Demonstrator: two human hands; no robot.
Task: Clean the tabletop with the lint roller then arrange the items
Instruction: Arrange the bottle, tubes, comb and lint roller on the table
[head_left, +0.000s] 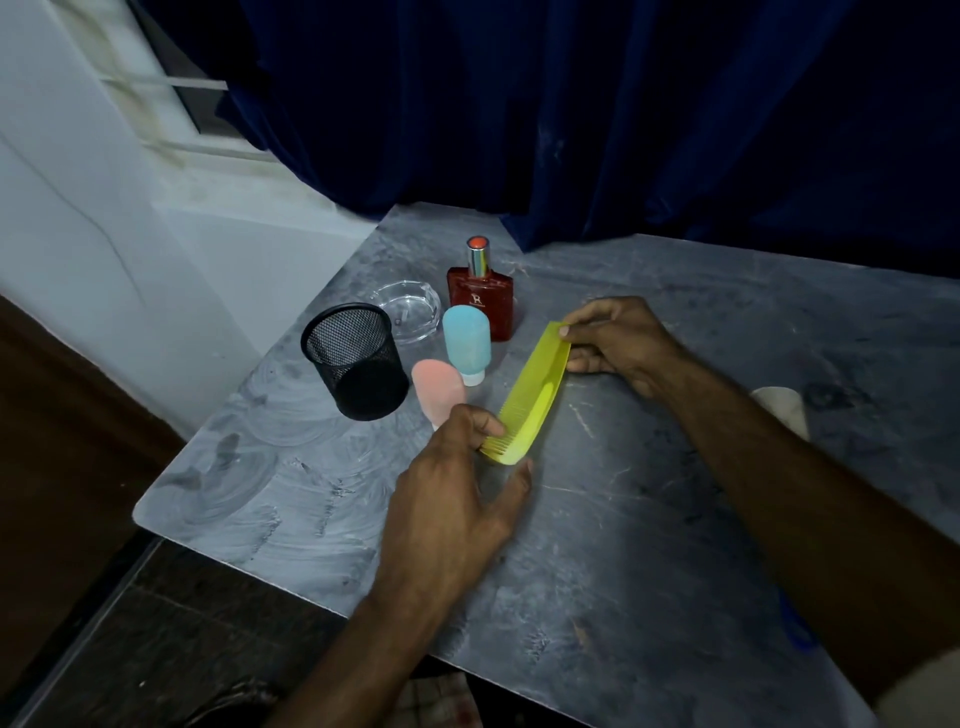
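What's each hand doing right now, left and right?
Left hand: pinching the near, toothed end of the yellow comb.
Right hand: gripping the comb's far end between thumb and fingers.

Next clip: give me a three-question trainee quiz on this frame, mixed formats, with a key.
1. True or false: both hands hold the comb.
2. Which item stands furthest back? A) mesh cup B) red bottle C) blue bottle
3. Fill in: the glass ashtray sits between the mesh cup and the ____ bottle.

Key:
1. True: the left hand grips the near end, the right hand the far end.
2. B
3. red
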